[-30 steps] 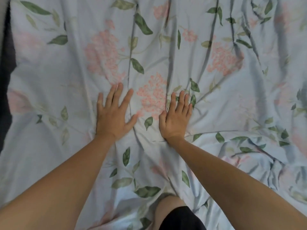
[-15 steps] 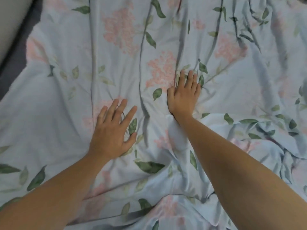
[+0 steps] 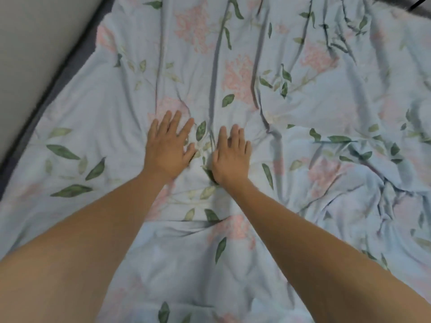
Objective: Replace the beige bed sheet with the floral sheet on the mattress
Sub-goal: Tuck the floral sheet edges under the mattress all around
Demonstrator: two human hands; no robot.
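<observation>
The floral sheet [image 3: 268, 94], pale blue with pink flowers and green leaves, covers nearly the whole view and lies spread over the mattress, which is hidden beneath it. Long creases run away from me, and the right side is bunched into folds. My left hand [image 3: 168, 148] lies flat on the sheet with its fingers straight and spread. Beside it, a little to the right, my right hand [image 3: 231, 157] also presses flat on the cloth, fingers straight. No beige sheet is in view.
A pale wall [image 3: 35, 54] runs along the upper left, with a dark strip [image 3: 77, 57] between it and the sheet's left edge. A dark patch [image 3: 417, 3] shows at the top right corner.
Both hands have slid back toward me across the sheet, and the right hand has come level with the left. The view has shifted so that more of the wall at the left shows.
</observation>
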